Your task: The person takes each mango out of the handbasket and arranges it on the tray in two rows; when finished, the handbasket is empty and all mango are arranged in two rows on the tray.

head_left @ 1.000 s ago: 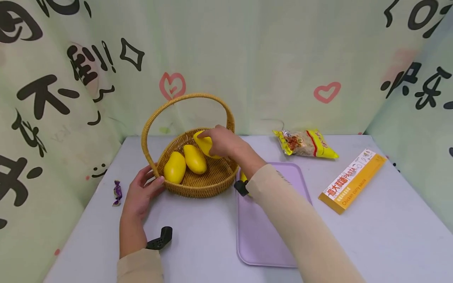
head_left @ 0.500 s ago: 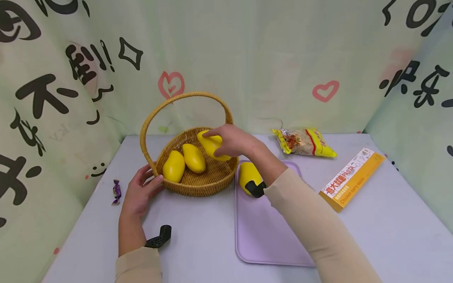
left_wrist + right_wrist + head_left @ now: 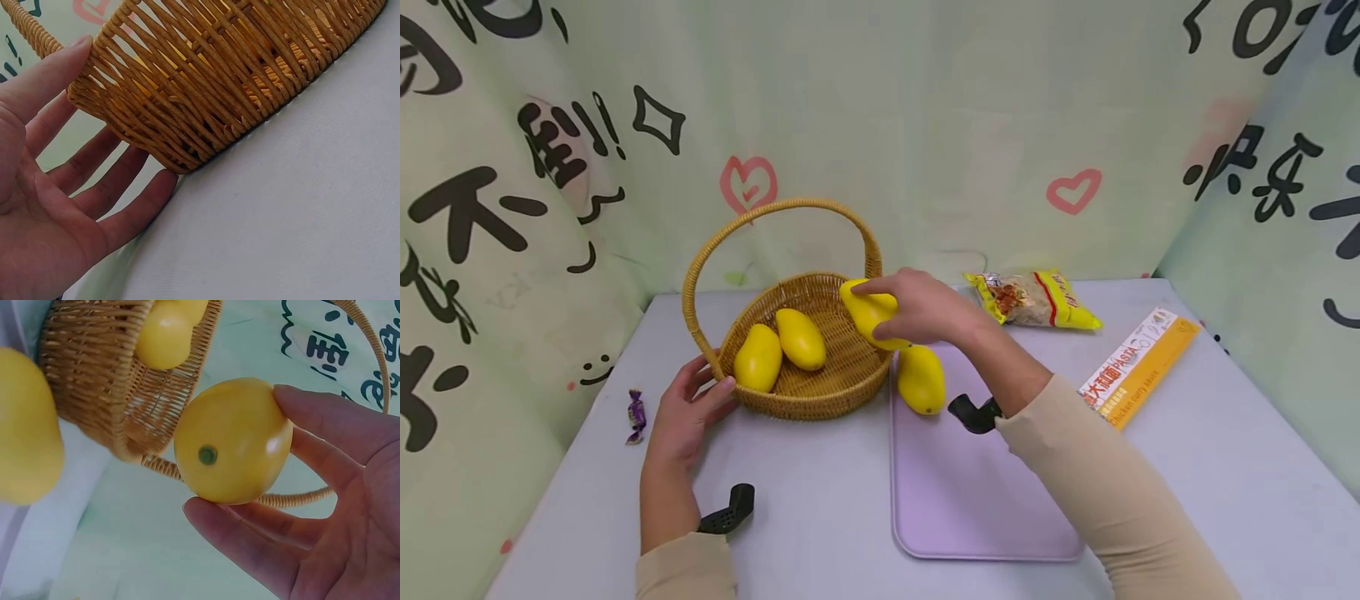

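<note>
My right hand [image 3: 928, 307] pinches a yellow mango [image 3: 871, 312] above the right rim of a wicker basket [image 3: 820, 406]. In the right wrist view the held mango [image 3: 234, 440] shows a green stem spot, with thumb and fingers on opposite sides. Two more mangoes lie inside the basket, one at the left [image 3: 758, 358] and one beside it [image 3: 801, 339]. Another mango [image 3: 922, 380] rests on a purple tray [image 3: 985, 500], below my right hand. My left hand [image 3: 685, 412] holds the basket's left side, thumb on the rim and fingers against the outer wall [image 3: 187, 81].
A wrapped purple candy [image 3: 636, 417] lies at the table's left. Behind the tray sits a yellow snack bag [image 3: 1037, 300]. A pasta box [image 3: 1138, 367] lies at the right, partly behind the right sleeve. A printed curtain [image 3: 925, 125] hangs around the table.
My right hand has lifted the mango from inside the basket and carried it right, over the rim. The mango on the tray is uncovered now. My left hand keeps its hold on the basket.
</note>
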Demonstrator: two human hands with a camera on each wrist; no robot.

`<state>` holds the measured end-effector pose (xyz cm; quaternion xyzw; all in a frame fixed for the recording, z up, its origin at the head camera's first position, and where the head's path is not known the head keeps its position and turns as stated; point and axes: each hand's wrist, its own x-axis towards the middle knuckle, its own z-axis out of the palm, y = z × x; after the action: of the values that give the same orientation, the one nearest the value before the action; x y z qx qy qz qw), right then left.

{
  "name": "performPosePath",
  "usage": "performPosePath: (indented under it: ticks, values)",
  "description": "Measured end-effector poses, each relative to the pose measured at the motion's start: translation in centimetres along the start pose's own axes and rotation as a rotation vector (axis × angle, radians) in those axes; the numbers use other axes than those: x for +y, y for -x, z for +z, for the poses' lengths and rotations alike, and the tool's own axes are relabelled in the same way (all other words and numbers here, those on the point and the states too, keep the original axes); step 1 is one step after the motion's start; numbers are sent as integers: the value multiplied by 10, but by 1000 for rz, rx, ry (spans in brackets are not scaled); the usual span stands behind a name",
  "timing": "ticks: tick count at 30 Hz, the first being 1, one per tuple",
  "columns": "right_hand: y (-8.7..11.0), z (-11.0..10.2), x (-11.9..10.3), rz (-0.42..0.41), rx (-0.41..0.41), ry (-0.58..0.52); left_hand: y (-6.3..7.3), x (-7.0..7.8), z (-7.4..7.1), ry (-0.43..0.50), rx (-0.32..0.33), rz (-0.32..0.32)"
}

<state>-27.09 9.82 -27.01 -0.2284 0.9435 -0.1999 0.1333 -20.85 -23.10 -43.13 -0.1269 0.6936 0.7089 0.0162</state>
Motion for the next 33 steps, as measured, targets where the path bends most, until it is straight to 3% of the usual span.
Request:
performPosePath:
  ticks: [19, 33]
  values:
    - [41, -11, 35, 152, 118, -57, 0, -2, -2, 15, 2, 7]
    - [62, -1, 67, 216, 150, -102, -1, -1, 0, 10, 6, -3]
